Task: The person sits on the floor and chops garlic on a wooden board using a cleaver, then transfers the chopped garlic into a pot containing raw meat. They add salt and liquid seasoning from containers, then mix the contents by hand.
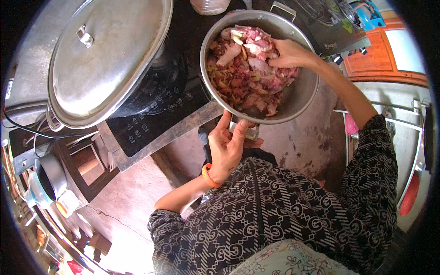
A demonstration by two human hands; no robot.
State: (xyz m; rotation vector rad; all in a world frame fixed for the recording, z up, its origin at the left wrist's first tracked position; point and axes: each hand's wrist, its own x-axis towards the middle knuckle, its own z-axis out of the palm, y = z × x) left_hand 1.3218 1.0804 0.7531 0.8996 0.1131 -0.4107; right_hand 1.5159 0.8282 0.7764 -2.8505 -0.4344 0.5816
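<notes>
A wide grey metal pan (300, 98) full of raw meat pieces (250, 87) is tilted toward me. My left hand (227, 146) grips its near handle from below, the thumb up against the rim. An orange band circles that wrist. Reaching in from the right, my right hand (291, 54) has its fingers closed on meat at the upper right of the heap; the fingertips are partly hidden there. Pale pieces, perhaps garlic or ginger, lie among the meat. The pan's far loop handle (284, 10) is free of both hands.
Left of the pan, a large lidded pot (107, 59) stands on a black induction cooktop (146, 130). A clear container (210, 5) is at the back. A dark glossy panel (330, 43) lies beyond the pan, near a wooden cabinet (371, 57). A white rack (415, 151) stands at right.
</notes>
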